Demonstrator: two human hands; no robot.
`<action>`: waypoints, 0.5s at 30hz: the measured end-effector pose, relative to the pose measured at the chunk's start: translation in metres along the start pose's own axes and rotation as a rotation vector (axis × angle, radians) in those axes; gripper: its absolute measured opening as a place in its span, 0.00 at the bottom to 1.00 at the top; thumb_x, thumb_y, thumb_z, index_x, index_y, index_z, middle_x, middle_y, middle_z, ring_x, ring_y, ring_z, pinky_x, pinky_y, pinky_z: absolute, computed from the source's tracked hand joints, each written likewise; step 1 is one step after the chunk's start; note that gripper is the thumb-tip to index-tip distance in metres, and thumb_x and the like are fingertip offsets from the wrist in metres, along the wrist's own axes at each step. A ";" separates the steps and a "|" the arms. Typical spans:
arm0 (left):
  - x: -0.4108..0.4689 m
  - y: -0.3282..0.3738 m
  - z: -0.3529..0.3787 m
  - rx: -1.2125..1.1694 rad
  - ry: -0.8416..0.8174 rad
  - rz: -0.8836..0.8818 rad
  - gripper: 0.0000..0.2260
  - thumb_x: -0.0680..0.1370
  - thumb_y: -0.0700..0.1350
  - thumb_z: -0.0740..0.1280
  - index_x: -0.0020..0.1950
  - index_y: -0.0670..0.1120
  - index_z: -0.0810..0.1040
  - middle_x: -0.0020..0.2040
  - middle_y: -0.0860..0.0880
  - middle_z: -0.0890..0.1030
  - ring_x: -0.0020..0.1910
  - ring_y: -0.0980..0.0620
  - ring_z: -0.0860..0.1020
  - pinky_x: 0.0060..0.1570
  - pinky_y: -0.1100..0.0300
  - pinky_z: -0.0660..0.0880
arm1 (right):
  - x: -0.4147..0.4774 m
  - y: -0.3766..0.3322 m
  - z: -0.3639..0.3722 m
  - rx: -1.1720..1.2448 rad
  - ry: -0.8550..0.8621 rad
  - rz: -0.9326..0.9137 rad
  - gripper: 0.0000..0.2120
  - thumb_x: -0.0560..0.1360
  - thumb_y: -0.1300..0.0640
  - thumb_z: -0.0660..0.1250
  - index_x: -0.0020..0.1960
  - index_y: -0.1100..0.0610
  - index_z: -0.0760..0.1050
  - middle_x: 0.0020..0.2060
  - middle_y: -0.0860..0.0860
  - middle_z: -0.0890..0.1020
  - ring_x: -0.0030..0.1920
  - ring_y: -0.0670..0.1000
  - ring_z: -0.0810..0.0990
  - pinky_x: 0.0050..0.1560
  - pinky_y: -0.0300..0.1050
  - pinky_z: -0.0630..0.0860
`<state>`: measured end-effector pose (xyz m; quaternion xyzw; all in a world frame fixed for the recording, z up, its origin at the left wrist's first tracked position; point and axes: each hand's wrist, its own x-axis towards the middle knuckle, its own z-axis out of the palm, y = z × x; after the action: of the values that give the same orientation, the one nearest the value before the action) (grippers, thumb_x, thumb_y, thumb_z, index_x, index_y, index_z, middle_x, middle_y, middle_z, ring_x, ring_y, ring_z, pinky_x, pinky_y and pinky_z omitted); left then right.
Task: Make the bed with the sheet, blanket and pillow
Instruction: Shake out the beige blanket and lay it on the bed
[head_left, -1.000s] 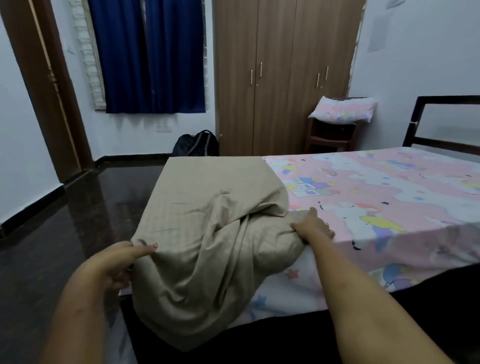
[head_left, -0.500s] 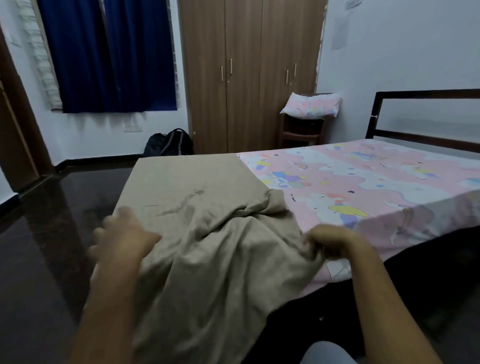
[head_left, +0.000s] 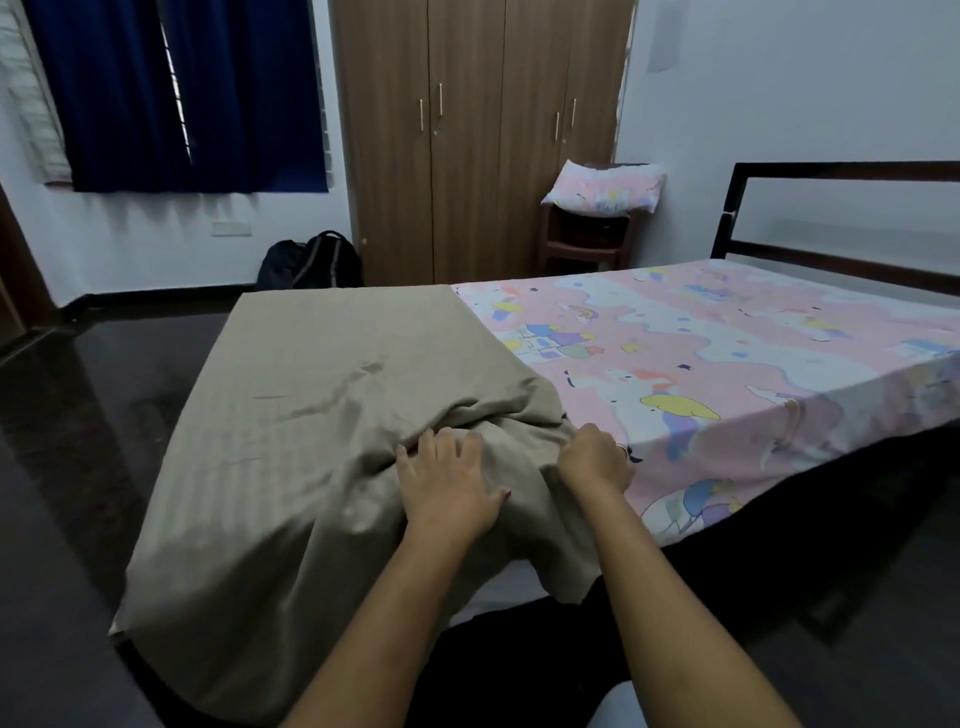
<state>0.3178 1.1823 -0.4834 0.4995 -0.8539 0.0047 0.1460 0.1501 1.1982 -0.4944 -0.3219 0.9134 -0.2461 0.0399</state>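
Pinching a bunched fold of the beige blanket (head_left: 322, 415), the right hand (head_left: 595, 460) has its fingers curled into the cloth. The left hand (head_left: 447, 483) lies flat on the same cloth just beside it at nine o'clock, fingers spread, pressing and gripping nothing.

The blanket covers the foot end of the bed from nine to twelve o'clock of the hands and drapes over the near edge. A rumpled ridge rises right at the fingertips. The cartoon-print sheet (head_left: 727, 353) lies smooth over the mattress toward two o'clock, up to the headboard (head_left: 831, 170). The pillow (head_left: 605, 187) is off the bed, on a small stand (head_left: 587, 239) at one o'clock, next to the wardrobe (head_left: 467, 156).

The step looks like spreading the blanket. It would go best with the left palm anchoring the flat part while the right draws its fold low and evenly toward two o'clock. A low, even pull should let the ridge run out without dragging the sheet beneath into wrinkles.
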 end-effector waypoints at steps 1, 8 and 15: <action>-0.001 0.003 0.005 0.005 0.005 0.014 0.31 0.75 0.64 0.60 0.74 0.53 0.58 0.74 0.47 0.59 0.75 0.46 0.53 0.72 0.40 0.47 | -0.001 0.002 -0.002 0.032 0.038 -0.009 0.15 0.80 0.51 0.55 0.61 0.57 0.72 0.62 0.56 0.76 0.63 0.59 0.73 0.60 0.50 0.67; -0.015 0.033 0.015 -0.083 0.120 0.138 0.30 0.73 0.67 0.50 0.65 0.52 0.74 0.63 0.44 0.76 0.67 0.43 0.72 0.65 0.35 0.63 | -0.008 0.106 -0.050 0.298 0.121 0.120 0.16 0.81 0.49 0.55 0.59 0.57 0.76 0.57 0.62 0.78 0.58 0.63 0.75 0.57 0.53 0.70; -0.040 0.075 0.040 -0.073 -0.055 0.354 0.27 0.70 0.65 0.54 0.56 0.52 0.81 0.55 0.44 0.82 0.58 0.43 0.80 0.62 0.39 0.58 | -0.007 0.143 -0.013 0.048 0.047 0.237 0.14 0.79 0.46 0.58 0.59 0.49 0.76 0.56 0.55 0.79 0.61 0.57 0.72 0.59 0.50 0.64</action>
<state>0.2625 1.2477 -0.5218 0.3355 -0.9318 -0.0145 0.1377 0.0711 1.3040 -0.5517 -0.2046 0.9395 -0.2690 0.0549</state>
